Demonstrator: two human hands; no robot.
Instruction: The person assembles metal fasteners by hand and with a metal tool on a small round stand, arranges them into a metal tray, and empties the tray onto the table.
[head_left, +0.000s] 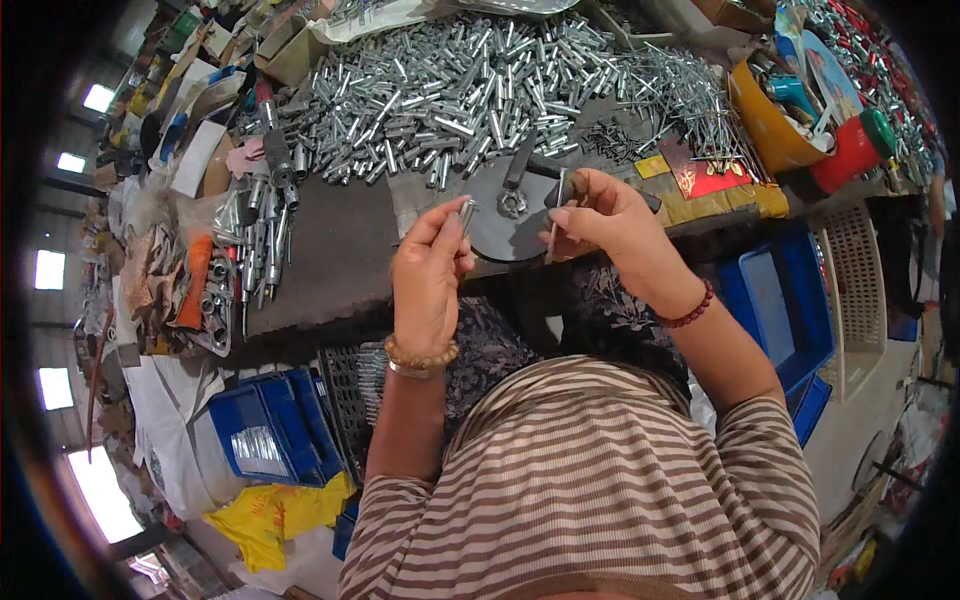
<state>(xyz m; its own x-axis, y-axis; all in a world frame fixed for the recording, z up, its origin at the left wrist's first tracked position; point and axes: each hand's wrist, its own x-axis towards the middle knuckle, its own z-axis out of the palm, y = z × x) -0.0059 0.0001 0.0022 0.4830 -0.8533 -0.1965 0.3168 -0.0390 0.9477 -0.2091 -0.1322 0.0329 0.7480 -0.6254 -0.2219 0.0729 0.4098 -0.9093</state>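
Observation:
My left hand point(428, 268) is closed, with a short shiny metal tube point(467, 212) pinched between thumb and fingers. In my right hand point(618, 232), also closed, a thin metal rod point(557, 222) stands nearly upright between thumb and fingertips. Between the two hands lies a round dark-grey disc point(488, 238) at the bench's near edge, with a metal hub point(512, 204) at its middle. A dark bar point(520, 162) reaches over the disc from behind. The tube and the rod are apart from each other.
A large heap of metal tubes point(470, 85) covers the back of the bench, with thin rods point(690, 95) to its right. Tools point(265, 235) lie at left. An orange container point(770, 125) and a red jar point(850, 155) stand at right. Blue trays point(262, 425) sit below.

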